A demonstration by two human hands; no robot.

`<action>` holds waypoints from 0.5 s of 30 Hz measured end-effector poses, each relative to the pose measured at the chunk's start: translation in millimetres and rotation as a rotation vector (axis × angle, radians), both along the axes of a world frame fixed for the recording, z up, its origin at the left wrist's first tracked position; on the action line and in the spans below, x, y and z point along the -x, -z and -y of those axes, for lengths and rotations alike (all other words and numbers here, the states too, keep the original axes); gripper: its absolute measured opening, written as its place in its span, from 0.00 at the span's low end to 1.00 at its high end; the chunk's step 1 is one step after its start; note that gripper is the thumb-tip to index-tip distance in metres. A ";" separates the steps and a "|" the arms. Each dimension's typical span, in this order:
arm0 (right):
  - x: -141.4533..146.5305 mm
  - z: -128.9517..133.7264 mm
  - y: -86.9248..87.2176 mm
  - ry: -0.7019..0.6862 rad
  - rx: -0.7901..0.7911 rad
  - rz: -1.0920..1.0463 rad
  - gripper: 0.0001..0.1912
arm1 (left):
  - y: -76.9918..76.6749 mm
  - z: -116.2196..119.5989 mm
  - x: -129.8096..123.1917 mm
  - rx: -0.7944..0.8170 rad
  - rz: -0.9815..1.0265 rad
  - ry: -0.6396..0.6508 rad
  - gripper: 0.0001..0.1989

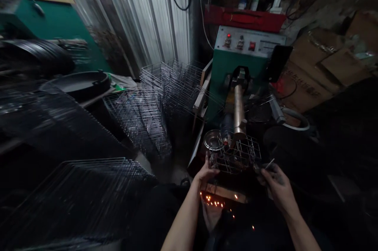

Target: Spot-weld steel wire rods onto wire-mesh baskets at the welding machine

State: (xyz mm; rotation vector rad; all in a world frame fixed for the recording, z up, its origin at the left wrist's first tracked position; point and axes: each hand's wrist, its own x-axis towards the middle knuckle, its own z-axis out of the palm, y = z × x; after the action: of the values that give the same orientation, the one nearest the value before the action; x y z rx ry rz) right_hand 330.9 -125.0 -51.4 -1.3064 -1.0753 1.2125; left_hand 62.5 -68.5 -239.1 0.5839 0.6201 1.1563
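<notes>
A small wire basket [248,149] sits under the copper-coloured electrode arm [238,109] of a green spot-welding machine [220,64]. At its near left corner, my left hand [207,171] is closed around the wire edge. My right hand [277,183], by the basket's right side, pinches a short thin metal rod [269,163] between thumb and fingers; the other fingers are in shadow. Glowing sparks [214,203] fall below the basket, between my forearms. A round metal dish [213,140] lies just behind my left hand.
Stacked wire grids [144,113] stand left of the machine, with more wire panels [97,188] nearer at lower left. A coil of black wire [38,58] is at far left. Cardboard boxes [313,74] are piled at right. A red tray [245,19] tops the machine.
</notes>
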 end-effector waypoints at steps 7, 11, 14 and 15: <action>13.8 28.3 -24.6 0.074 0.158 -0.112 0.27 | -23.6 4.4 14.9 -0.013 -0.080 -0.068 0.64; 19.4 37.6 -42.8 -0.046 0.199 -0.215 0.25 | -56.3 40.7 58.3 -0.146 -0.319 -0.167 0.53; 25.1 45.4 -58.8 -0.235 0.154 -0.279 0.22 | -95.4 67.7 90.5 -0.306 -0.568 -0.203 0.53; 28.4 47.5 -64.2 -0.323 0.121 -0.285 0.24 | -108.7 73.7 96.9 -0.340 -0.626 -0.198 0.54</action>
State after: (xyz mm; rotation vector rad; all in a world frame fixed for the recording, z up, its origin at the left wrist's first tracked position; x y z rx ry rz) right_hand 302.5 -172.5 12.8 -1.0315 -1.0412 1.6723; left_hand -34.5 -142.1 -130.4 1.2208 1.0387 1.2767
